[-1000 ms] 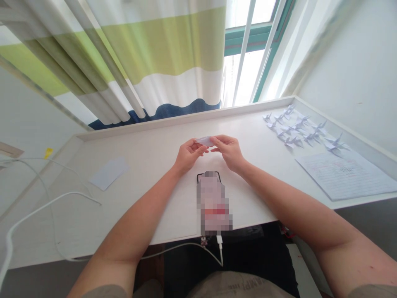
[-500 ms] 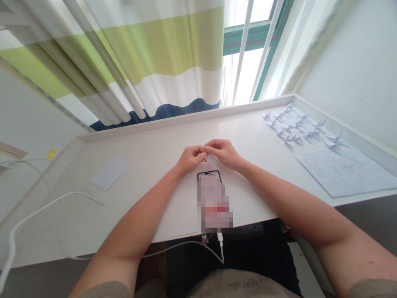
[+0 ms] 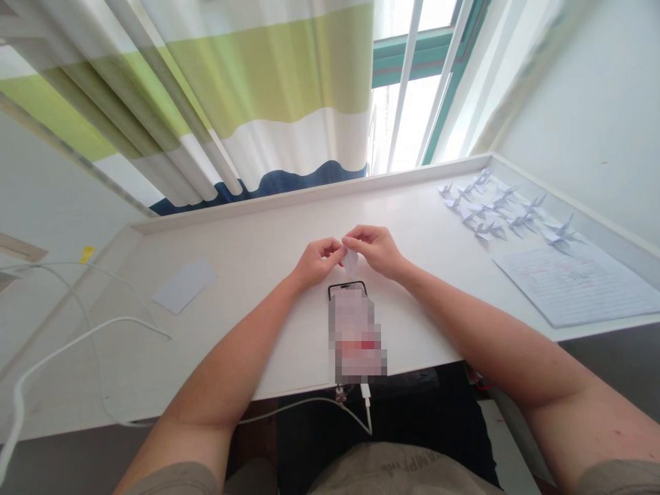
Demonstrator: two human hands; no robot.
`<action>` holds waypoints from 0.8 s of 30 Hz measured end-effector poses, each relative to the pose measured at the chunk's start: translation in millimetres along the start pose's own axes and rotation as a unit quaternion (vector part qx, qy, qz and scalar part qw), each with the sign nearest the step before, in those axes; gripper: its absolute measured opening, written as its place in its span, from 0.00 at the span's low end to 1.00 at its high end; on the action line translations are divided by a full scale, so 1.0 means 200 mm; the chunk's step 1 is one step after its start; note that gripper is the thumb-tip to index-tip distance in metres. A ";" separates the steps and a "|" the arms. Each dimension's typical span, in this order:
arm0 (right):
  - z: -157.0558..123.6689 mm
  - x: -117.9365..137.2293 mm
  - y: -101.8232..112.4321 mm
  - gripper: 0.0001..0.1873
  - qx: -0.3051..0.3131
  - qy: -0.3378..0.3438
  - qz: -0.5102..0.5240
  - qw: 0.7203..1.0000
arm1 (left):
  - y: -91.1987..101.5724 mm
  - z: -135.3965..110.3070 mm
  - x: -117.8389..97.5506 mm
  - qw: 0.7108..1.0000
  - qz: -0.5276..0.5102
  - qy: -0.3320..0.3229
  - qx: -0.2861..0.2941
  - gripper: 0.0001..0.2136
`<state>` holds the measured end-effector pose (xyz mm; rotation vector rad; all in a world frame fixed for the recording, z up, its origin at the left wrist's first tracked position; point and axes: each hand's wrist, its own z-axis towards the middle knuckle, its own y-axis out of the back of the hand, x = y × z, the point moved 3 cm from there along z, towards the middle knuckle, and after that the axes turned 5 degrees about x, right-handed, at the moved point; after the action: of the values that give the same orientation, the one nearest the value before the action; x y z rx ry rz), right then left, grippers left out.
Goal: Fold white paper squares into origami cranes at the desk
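Note:
A small folded piece of white paper is pinched between my two hands, above the middle of the white desk. My left hand grips its left side with thumb and fingers pressed together. On the other side, my right hand pinches its upper edge. Fingers cover much of the paper, so its exact folds cannot be made out. Just below the hands lies a phone with a blurred-out screen.
Several folded paper cranes stand at the back right, behind a written sheet of paper. Blank white paper lies on the left. A white cable loops over the desk's left side; a charging plug joins the phone.
My right hand has risen slightly, and the paper between the hands has turned, showing a more upright, narrower shape. Both hands still pinch it.

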<state>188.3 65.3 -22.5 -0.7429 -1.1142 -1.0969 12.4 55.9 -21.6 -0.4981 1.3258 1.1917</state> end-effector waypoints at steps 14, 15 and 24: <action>0.02 0.00 -0.01 0.24 -0.037 -0.007 0.020 0.999 | 0.02 0.01 0.00 0.998 -0.014 -0.004 -0.066 0.18; 0.02 -0.01 -0.01 0.24 -0.031 -0.005 0.019 0.999 | 0.02 0.01 0.00 0.998 -0.013 -0.004 -0.061 0.18; 0.02 0.01 -0.03 0.24 -0.052 0.027 0.026 0.998 | 0.00 0.02 -0.03 0.997 -0.056 0.012 -0.049 0.18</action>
<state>180.9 66.3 -20.6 -0.8154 -0.9927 -1.1317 14.4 56.8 -16.2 -0.6504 1.2480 1.1650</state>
